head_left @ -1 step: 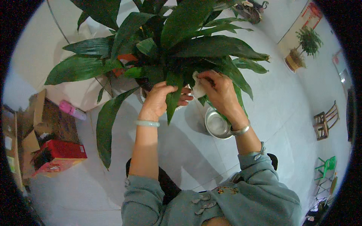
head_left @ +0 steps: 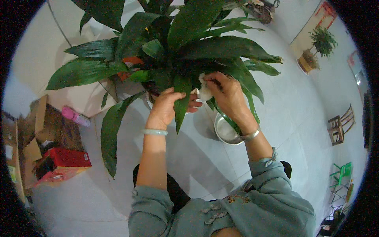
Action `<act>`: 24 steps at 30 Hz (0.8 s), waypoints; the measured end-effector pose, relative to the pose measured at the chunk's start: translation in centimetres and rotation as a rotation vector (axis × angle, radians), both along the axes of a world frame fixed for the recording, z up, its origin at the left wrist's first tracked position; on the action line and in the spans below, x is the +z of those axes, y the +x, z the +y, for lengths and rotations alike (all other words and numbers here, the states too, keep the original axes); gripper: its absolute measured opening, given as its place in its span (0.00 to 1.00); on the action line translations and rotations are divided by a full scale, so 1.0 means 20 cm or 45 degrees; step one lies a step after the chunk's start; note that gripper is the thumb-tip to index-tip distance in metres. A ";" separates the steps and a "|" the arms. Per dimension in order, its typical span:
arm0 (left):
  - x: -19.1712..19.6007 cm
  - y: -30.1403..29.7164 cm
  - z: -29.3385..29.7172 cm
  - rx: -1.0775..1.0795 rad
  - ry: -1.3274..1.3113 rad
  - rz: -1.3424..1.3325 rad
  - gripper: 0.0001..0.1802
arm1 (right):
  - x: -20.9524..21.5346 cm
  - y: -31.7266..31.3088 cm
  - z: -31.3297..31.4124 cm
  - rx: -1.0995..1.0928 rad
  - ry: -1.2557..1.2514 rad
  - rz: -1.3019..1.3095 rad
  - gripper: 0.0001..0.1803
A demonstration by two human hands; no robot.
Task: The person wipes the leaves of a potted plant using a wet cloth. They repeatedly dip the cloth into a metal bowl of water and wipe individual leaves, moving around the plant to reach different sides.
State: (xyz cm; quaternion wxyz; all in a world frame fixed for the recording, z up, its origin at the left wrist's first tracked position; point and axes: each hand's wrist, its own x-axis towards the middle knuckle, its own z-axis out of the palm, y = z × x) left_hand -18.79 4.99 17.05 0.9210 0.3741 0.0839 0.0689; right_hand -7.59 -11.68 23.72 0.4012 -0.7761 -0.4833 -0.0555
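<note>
A large potted plant with long, broad dark green leaves (head_left: 233, 48) fills the upper middle. My left hand (head_left: 162, 108) grips one hanging leaf (head_left: 182, 100), thumb in front and fingers behind it; the leaf's pointed tip hangs below the hand. My right hand (head_left: 229, 96) pinches a crumpled white cloth (head_left: 205, 91) just right of that leaf. Whether the cloth touches the leaf I cannot tell. Beneath my right wrist a round metal basin (head_left: 225, 132) stands on the floor, partly hidden by the wrist and a leaf. The plant's pot is mostly covered by foliage.
At left are opened cardboard boxes (head_left: 59, 122), a red box (head_left: 69, 162) and a pink spray can (head_left: 75, 116). Along the right stand a smaller potted plant (head_left: 307, 63), a wooden chair (head_left: 340, 126) and a green stool (head_left: 342, 172). Pale tiles (head_left: 272, 189) cover the floor.
My right hand and the white cloth have shifted slightly left, toward the held leaf. My left hand keeps its grip almost unmoved.
</note>
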 end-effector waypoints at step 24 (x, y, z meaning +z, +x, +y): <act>-0.21 -0.03 -0.05 0.117 -0.490 -0.233 0.31 | -0.34 0.15 0.50 0.050 -0.455 0.086 0.12</act>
